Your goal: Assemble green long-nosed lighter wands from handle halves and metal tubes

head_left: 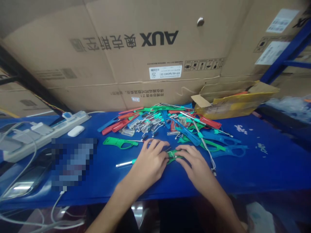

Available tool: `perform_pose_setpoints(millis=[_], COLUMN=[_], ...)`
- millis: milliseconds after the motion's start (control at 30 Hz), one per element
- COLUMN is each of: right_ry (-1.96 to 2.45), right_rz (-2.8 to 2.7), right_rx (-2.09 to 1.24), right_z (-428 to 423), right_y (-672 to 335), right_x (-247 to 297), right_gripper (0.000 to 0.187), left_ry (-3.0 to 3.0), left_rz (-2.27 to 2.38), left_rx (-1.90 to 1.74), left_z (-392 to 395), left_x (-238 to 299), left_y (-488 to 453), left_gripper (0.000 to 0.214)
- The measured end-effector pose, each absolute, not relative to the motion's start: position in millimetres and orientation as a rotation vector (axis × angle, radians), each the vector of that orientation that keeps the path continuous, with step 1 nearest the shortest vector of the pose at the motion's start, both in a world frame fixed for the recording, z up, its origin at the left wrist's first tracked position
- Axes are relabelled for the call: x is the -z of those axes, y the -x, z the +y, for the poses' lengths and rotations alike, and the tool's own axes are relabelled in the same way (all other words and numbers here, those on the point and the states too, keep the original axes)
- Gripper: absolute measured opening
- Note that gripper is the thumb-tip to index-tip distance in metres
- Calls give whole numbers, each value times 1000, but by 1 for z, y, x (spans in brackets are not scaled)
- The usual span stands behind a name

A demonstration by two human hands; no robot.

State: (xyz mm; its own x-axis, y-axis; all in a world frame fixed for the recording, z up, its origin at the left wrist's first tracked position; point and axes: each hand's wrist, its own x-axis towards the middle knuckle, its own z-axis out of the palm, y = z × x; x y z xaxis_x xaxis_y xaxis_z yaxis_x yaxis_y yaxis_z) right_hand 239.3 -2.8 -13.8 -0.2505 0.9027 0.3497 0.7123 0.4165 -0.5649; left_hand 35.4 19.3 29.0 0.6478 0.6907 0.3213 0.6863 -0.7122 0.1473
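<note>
My left hand [150, 160] and my right hand [194, 161] meet low on the blue table [255, 165], fingers curled round a green plastic handle piece [173, 156] with thin wire on it. A metal rod with a teal collar [125, 163] sticks out to the left from under my left hand. Just beyond lies a heap of red, blue and green plastic handle shells [170, 124] mixed with clear tubes and wires. A single green shell [118, 142] lies apart on the left.
A white power strip [48, 129] with plugs and cables and a white earbud case [75, 130] sit at the left. A phone [29, 178] lies by the near left edge. An open cardboard box [233, 100] stands back right, large cartons behind.
</note>
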Motion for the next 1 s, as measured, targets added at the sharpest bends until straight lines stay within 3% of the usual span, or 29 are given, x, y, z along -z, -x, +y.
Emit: perform_pose_setpoints(millis=[700,1000], right_ry=[1407,1312], right_rz=[-1937,-1850], right_rx=[-398,-303], right_z=[-2,-10], right_y=[-242,-237], right_x=[13,5], right_gripper=[15,18], left_ry=[-2654,-2301], left_rz=[1109,1233], left_rx=[-811,-972], left_z=[26,1], left_x=[-43,-22], left_y=[-29,-26], left_gripper=[6,10])
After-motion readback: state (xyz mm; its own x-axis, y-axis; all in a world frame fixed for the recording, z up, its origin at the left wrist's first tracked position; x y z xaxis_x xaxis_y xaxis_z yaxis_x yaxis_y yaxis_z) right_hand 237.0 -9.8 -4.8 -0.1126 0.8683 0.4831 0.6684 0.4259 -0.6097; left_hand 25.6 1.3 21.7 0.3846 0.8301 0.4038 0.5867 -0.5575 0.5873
